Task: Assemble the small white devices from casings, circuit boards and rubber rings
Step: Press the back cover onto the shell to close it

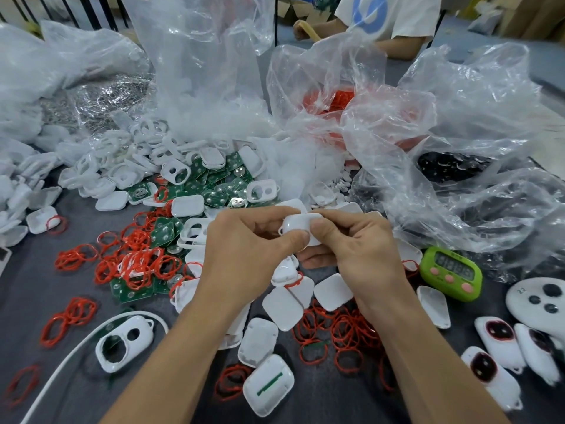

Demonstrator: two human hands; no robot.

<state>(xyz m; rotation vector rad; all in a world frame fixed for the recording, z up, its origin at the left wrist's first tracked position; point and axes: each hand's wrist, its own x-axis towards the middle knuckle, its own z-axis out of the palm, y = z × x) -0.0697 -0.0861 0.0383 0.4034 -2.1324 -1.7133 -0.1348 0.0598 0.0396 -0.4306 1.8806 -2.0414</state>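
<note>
One wide-angle view from the person's head; it faces forward and down onto the dark grey tabletop (29,301); close above the left hand (241,258) and right hand (363,252), which hold a small white rounded plastic casing (298,224) at frame centre.

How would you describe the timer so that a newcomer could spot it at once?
Start at the crumpled clear plastic bags on the right. Just below them, beside the right hand, lies the timer: the only lime-green thing, with three pink buttons.
</note>
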